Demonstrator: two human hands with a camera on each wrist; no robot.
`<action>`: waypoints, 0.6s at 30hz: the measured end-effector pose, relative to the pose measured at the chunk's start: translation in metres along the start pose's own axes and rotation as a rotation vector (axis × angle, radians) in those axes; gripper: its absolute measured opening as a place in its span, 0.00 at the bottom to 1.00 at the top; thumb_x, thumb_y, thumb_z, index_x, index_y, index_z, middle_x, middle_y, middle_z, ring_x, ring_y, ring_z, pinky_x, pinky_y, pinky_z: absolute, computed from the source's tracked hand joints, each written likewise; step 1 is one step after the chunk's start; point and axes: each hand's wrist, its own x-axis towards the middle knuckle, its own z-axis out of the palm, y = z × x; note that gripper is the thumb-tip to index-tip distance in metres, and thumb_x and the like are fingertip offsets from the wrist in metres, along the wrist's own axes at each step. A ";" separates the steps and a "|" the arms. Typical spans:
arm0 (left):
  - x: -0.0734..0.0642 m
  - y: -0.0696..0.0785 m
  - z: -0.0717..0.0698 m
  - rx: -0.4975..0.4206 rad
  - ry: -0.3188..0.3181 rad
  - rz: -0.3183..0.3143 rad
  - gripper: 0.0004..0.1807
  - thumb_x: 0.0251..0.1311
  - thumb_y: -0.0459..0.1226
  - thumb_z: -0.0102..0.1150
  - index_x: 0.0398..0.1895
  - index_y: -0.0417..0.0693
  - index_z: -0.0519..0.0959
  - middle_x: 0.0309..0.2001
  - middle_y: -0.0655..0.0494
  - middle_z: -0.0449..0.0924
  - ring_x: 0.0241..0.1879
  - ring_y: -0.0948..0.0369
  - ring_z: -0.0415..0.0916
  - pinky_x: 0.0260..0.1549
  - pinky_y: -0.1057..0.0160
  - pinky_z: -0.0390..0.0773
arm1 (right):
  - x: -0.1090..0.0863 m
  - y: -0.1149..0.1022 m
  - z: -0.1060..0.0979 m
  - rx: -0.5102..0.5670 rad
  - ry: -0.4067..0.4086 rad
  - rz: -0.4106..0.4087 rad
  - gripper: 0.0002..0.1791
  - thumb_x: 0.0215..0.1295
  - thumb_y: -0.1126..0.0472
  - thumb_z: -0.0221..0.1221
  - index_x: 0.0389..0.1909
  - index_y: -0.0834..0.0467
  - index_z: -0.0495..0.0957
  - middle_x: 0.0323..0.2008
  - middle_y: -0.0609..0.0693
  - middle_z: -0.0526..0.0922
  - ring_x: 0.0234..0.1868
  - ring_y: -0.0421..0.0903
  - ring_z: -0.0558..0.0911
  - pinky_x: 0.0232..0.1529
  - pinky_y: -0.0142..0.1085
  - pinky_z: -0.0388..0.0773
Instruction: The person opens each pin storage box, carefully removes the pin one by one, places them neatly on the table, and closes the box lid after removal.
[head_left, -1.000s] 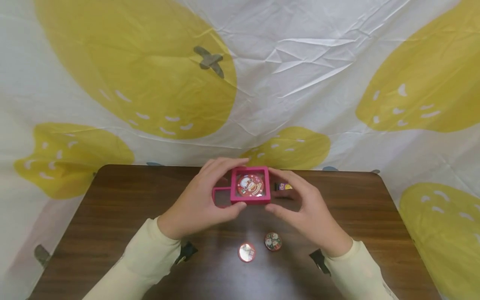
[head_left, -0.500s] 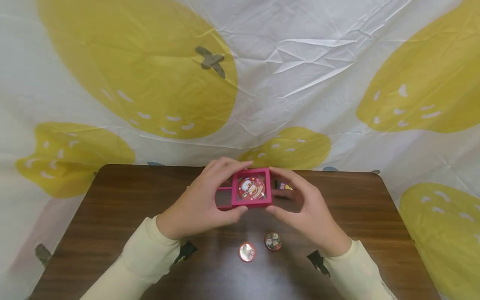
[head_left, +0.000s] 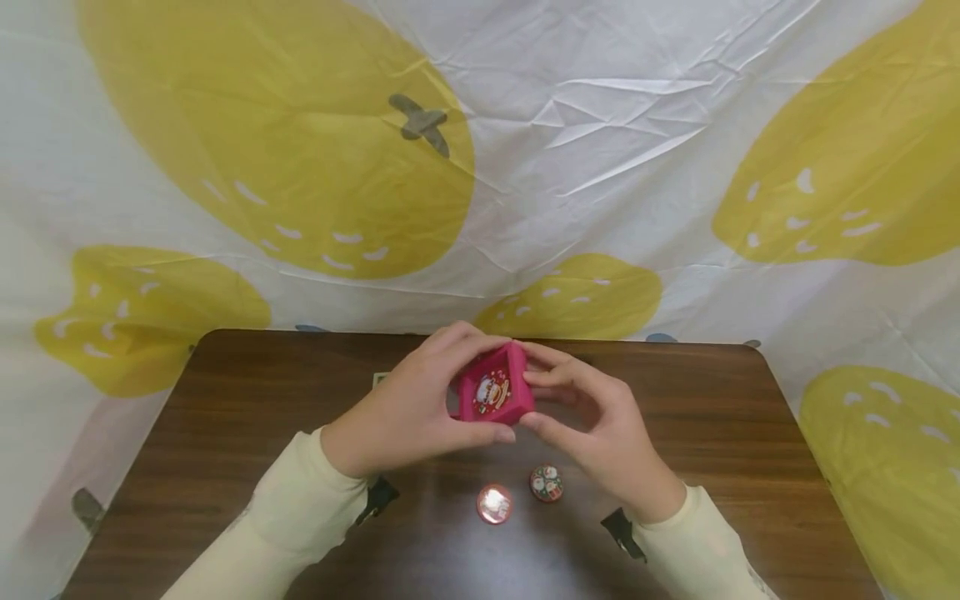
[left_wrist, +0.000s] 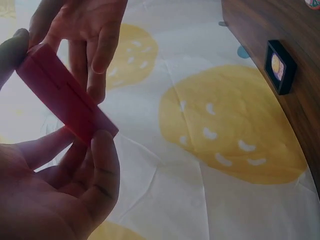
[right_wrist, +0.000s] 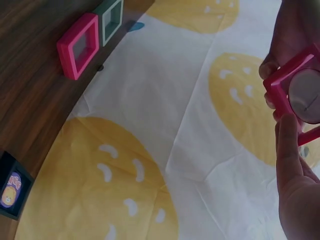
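Observation:
My left hand [head_left: 408,408] grips a pink square display frame [head_left: 519,383] from the left, thumb below and fingers above. At its right edge my right hand [head_left: 603,421] pinches it with thumb and fingers. A round red badge [head_left: 491,392] with a cartoon chef-like figure sits behind the clear film inside. The frame is tilted, its thick right side turned up. In the left wrist view the pink frame [left_wrist: 65,95] is seen edge-on with a seam along it. The right wrist view shows the badge's plain grey back [right_wrist: 306,95]. Both hands hold it above the table.
Two round badges, one reddish and shiny [head_left: 494,504], one patterned [head_left: 547,483], lie on the brown wooden table [head_left: 712,433]. At its back stand another pink frame [right_wrist: 79,46], a green frame [right_wrist: 111,21] and a dark frame [left_wrist: 280,67] holding a badge. A lemon-print cloth [head_left: 525,208] hangs behind.
The held pink frame, first facing up nearly flat, has turned so its right side shows. My right hand has shifted slightly left and its fingers have moved onto that side. The loose badges stay put.

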 end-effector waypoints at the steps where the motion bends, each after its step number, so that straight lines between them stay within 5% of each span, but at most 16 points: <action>1: 0.000 0.000 0.000 0.014 -0.004 -0.003 0.42 0.54 0.49 0.87 0.71 0.46 0.79 0.56 0.62 0.76 0.54 0.64 0.74 0.49 0.61 0.84 | 0.000 0.001 0.001 0.004 -0.003 0.005 0.14 0.70 0.69 0.72 0.52 0.69 0.83 0.70 0.62 0.79 0.67 0.58 0.81 0.61 0.48 0.84; 8: 0.003 0.001 -0.003 0.074 -0.024 0.031 0.39 0.52 0.46 0.87 0.66 0.47 0.80 0.58 0.61 0.76 0.58 0.63 0.71 0.55 0.58 0.81 | 0.000 0.009 0.001 0.069 -0.015 0.159 0.19 0.80 0.70 0.60 0.66 0.69 0.72 0.67 0.63 0.79 0.63 0.54 0.85 0.59 0.45 0.85; 14: 0.008 0.005 -0.004 0.086 -0.063 0.081 0.40 0.49 0.45 0.87 0.66 0.47 0.80 0.58 0.61 0.76 0.59 0.63 0.70 0.54 0.59 0.81 | 0.003 0.011 0.004 0.494 -0.151 0.390 0.25 0.84 0.68 0.49 0.76 0.60 0.61 0.64 0.63 0.79 0.54 0.55 0.88 0.53 0.50 0.88; 18: 0.009 0.007 -0.003 0.109 -0.069 0.093 0.40 0.47 0.45 0.87 0.65 0.47 0.81 0.57 0.62 0.77 0.57 0.63 0.70 0.54 0.59 0.79 | 0.005 0.012 0.009 0.701 -0.235 0.425 0.25 0.82 0.68 0.41 0.76 0.55 0.63 0.61 0.61 0.79 0.52 0.56 0.87 0.57 0.55 0.85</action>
